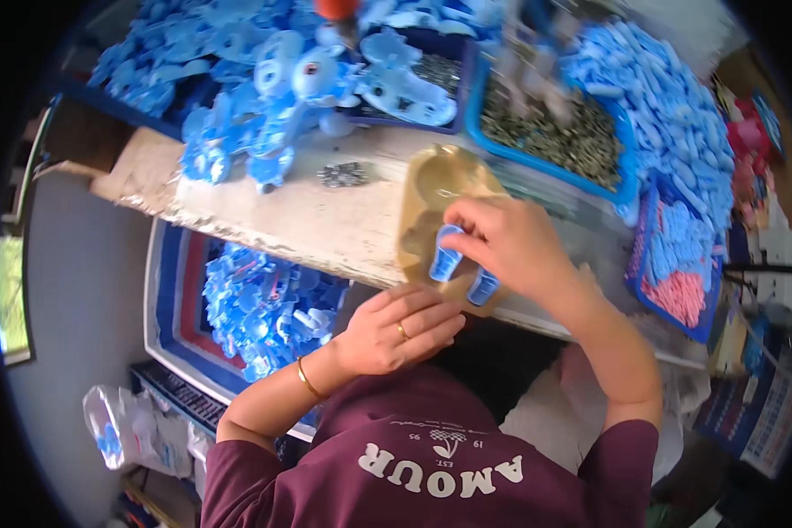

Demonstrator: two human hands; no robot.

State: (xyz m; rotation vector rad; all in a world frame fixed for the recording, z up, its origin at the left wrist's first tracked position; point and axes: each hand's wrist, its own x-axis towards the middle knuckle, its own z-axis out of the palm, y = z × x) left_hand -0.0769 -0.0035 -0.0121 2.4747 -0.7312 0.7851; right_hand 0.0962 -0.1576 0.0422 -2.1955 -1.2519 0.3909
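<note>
My right hand (506, 242) pinches a small blue plastic part (446, 255), long and hollow, with a rounded upper end. It is over a tan moulded holder (421, 238) with shaped hollows, at the near edge of the bench. A second, similar blue part (481, 289) lies at the holder's near right end. My left hand (400, 327) has its fingers stretched out and laid over the holder's near left edge; its thumb is hidden. Left of the holder, a small heap of dark metal screws (342, 174) lies on the bench.
Blue shell-like parts (273, 97) crowd the back left under an orange-ended tool (336, 9). A blue bin (629, 176) holds small metal pieces; a blurred pale shape hangs over it. Blue parts (651, 88) and a basket with pink parts (678, 295) stand right; a box (163, 304) of blue parts stands lower left.
</note>
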